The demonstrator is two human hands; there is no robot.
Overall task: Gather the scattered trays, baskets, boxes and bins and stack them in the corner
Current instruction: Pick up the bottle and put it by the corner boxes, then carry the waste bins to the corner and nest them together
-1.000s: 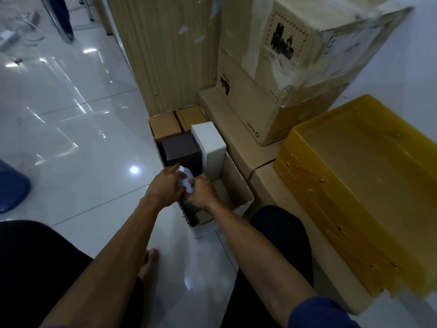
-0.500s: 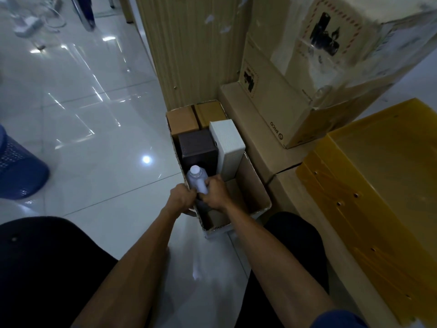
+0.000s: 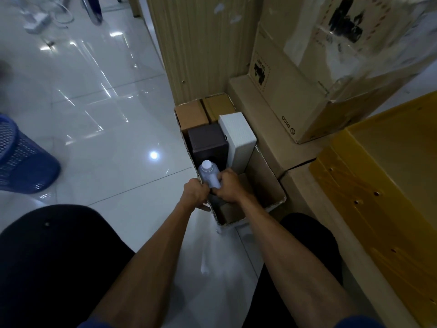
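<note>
With the white bottle (image 3: 209, 173) now upright where it was half hidden a second ago: right hand (image 3: 226, 187) wrapped round it, left hand (image 3: 194, 194) gripping the open carton (image 3: 267, 183) rim; nearly packed for stacking.

Glossy white tiled floor (image 3: 99, 119), ribbed wooden panel (image 3: 196, 50), ceiling-light reflections

The left hand (image 3: 194, 194) and right hand (image 3: 228, 185) are holding a white bottle (image 3: 209, 174) inside an open cardboard box (image 3: 272, 185) on the shiny floor (image 3: 106, 129). Yellow trays (image 3: 378, 197) are sitting at the right, a blue basket (image 3: 21, 159) at the left.
</note>
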